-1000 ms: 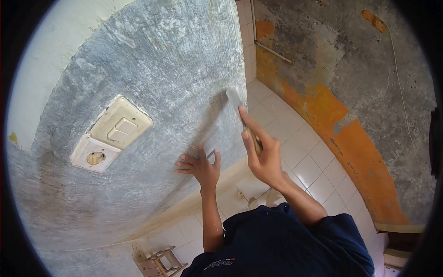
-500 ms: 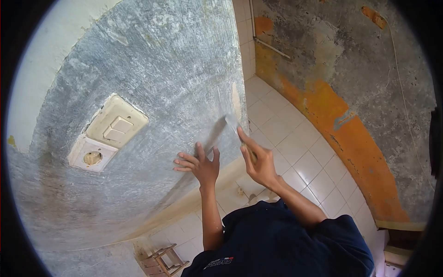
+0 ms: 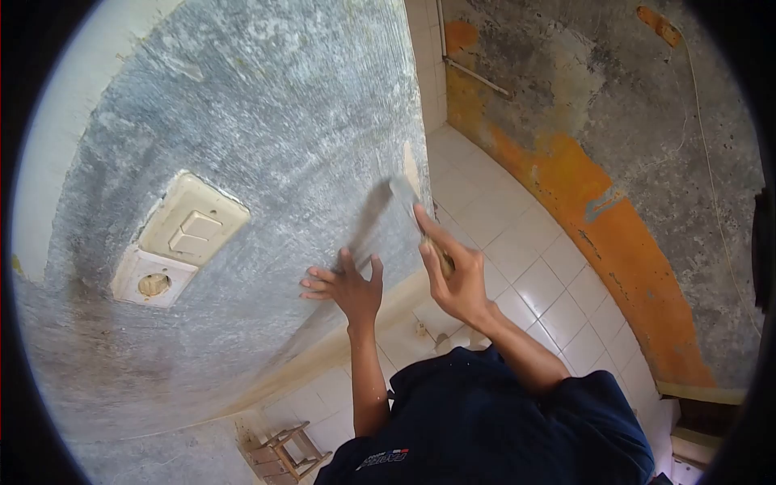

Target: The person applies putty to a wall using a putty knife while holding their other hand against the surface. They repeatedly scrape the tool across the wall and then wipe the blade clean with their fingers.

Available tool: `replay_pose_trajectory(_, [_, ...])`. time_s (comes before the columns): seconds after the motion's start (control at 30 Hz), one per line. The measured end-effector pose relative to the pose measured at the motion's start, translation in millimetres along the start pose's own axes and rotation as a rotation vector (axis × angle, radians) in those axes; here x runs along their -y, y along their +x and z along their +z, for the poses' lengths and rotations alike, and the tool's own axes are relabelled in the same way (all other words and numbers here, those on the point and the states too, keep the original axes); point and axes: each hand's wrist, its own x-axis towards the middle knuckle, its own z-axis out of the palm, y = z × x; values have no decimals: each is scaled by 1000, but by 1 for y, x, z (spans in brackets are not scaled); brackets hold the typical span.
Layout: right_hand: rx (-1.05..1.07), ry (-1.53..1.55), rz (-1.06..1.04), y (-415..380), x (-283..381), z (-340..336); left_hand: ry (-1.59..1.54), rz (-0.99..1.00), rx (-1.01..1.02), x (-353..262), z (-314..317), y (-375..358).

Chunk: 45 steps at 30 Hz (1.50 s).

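Note:
My right hand [image 3: 458, 279] is closed around the handle of a scraper [image 3: 403, 192], its index finger stretched along the tool. The scraper's pale blade, slightly blurred, lies at the grey, scratched wall [image 3: 307, 145] near its right-hand edge, beside a pale bare patch [image 3: 411, 166]. Lower and to the left, my left hand [image 3: 354, 291] rests against the same wall with fingers spread, holding nothing. A dark shadow runs between the blade and my left hand.
A cream light switch [image 3: 195, 220] and a socket [image 3: 153, 284] sit on the wall at left. White floor tiles [image 3: 517, 234] lie beyond the wall edge. A grey and orange wall [image 3: 638, 250] stands at right. A small wooden stool [image 3: 291, 451] is at lower left.
The scraper blade has moved slightly upward along the wall, with my right hand following a little. My left hand stays spread on the wall. The view has shifted slightly.

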Motion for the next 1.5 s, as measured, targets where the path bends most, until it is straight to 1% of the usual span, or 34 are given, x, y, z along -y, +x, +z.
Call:
replay_pose_trajectory(0.07, [70, 51, 128, 12, 17, -7, 4, -58, 58, -2, 0, 2])
replay_pose_trajectory(0.1, [67, 51, 123, 8, 8, -4, 3, -57, 52, -2, 1, 3])
replay_pose_trajectory(0.17, [-10, -24, -55, -6, -13, 6, 12, -2, -15, 0, 1, 4])
replay_pose_trajectory(0.2, [-12, -23, -61, -10, -16, 6, 12, -2, -21, 1, 2, 5])
replay_pose_trajectory(0.27, [39, -13, 70, -11, -14, 4, 10, 12, -26, 0, 0, 6])
replay_pose_trajectory(0.3, [45, -17, 77, -7, -9, 3, 9, 7, -18, -2, -1, 6])
replay_pose_trajectory(0.37, [6, 25, 19, 1, 2, 2, 25, -12, -6, -3, -2, 5])
replay_pose_trajectory(0.5, [-9, -20, -36, -9, -14, 5, -14, -11, -22, -1, 0, 7])
replay_pose_trajectory(0.57, [38, -5, 91, -11, -10, 3, -30, 22, -57, -1, 0, 7])
replay_pose_trajectory(0.67, [34, 26, 142, -7, 6, 0, -3, 2, -24, 0, 2, 5])
replay_pose_trajectory(0.7, [39, 24, 151, -9, 1, 0, -2, -1, -14, -2, 1, 2])
replay_pose_trajectory(0.77, [29, -30, 48, -12, -16, 2, -12, -44, 20, -3, 1, 2])
replay_pose_trajectory(0.83, [29, -34, 55, -18, -24, 5, -14, -2, -37, -1, 2, 5])
replay_pose_trajectory(0.87, [37, -40, 73, -16, -19, 6, -15, 36, -82, 1, 2, 7])
replay_pose_trajectory(0.9, [37, -39, 74, -12, -16, 7, -13, 37, -81, 1, 3, 7])
replay_pose_trajectory(0.97, [-18, -5, -34, -5, -9, 6, 8, 8, -31, 1, 3, 3])
replay_pose_trajectory(1.07, [35, -12, 40, -9, -15, 2, 12, -19, -6, 0, 3, 1])
replay_pose_trajectory(1.17, [29, -63, -39, -17, -34, 6, 3, 39, -80, 3, 6, 3])
replay_pose_trajectory(1.3, [24, -25, -32, 5, 3, -5, -1, 3, -14, 1, 1, -1])
replay_pose_trajectory(1.37, [54, -6, 60, 7, 8, -6, 15, -4, -15, 0, 2, 3])
replay_pose_trajectory(1.43, [42, -34, 61, -14, -15, 2, 25, 16, -32, 2, 4, 1])
replay_pose_trajectory(1.5, [29, -63, 55, -11, -16, 5, 34, 34, -56, 3, 6, 6])
